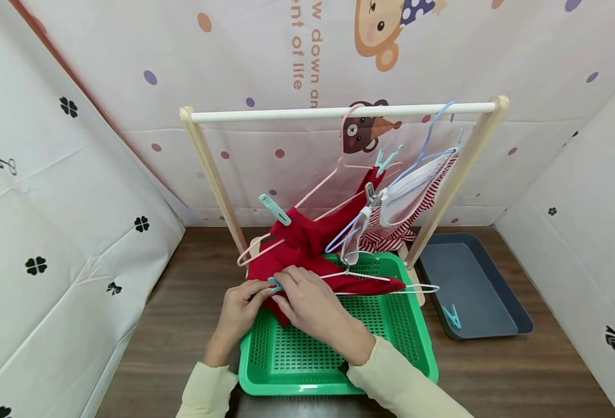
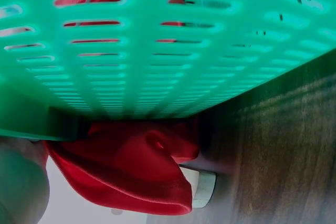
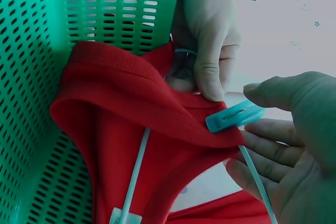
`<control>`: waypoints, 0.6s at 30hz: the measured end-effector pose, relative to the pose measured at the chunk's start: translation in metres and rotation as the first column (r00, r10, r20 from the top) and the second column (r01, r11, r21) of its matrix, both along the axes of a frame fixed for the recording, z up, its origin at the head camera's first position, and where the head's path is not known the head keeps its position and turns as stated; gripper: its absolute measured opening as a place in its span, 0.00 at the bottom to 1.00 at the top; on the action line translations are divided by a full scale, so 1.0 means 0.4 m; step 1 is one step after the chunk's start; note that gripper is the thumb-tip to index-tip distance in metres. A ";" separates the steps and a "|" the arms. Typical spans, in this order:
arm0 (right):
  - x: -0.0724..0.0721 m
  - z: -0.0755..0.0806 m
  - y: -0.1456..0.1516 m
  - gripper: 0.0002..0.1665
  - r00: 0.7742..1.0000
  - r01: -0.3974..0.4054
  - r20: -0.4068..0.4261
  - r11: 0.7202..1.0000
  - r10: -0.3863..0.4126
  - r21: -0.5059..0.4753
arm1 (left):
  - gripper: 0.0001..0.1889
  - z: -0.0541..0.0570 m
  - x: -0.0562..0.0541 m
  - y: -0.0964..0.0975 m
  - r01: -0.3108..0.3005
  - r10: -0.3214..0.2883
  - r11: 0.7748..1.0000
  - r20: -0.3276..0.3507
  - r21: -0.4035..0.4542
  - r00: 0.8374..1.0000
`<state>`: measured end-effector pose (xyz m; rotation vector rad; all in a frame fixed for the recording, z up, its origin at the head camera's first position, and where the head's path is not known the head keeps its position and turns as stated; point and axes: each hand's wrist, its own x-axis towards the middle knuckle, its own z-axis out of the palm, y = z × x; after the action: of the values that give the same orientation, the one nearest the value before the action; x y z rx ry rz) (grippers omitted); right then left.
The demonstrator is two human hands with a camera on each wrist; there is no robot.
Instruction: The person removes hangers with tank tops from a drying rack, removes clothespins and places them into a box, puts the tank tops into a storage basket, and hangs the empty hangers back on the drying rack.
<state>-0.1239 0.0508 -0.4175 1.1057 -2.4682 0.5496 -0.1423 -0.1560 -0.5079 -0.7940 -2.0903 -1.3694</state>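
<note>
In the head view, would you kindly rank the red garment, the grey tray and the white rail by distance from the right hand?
From the right hand:
1. Red garment, touching its fingers.
2. Grey tray, to the right on the table.
3. White rail, high at the back.

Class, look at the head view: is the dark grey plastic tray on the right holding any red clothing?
No: the dark grey plastic tray holds only one small light-blue plastic clothespin, near its front-left corner.
</note>
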 end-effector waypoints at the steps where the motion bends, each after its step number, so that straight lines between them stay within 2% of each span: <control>1: -0.002 -0.002 -0.003 0.19 1.000 0.000 0.001 1.000 0.000 -0.009 | 0.13 0.000 0.000 0.000 0.001 -0.001 1.000 0.002 0.001 1.000; 10: -0.012 -0.016 -0.024 0.16 1.000 0.007 0.027 0.995 -0.005 -0.104 | 0.11 -0.003 -0.002 -0.002 0.022 -0.022 1.000 -0.003 0.006 1.000; 18: -0.016 -0.021 -0.028 0.14 0.999 -0.014 0.050 0.990 0.021 -0.140 | 0.12 -0.005 -0.005 -0.004 0.004 -0.005 1.000 -0.026 -0.007 1.000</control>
<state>-0.1303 0.0394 -0.4259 1.0712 -2.4233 0.7530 -0.1442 -0.1575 -0.5098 -0.8156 -2.0756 -1.3478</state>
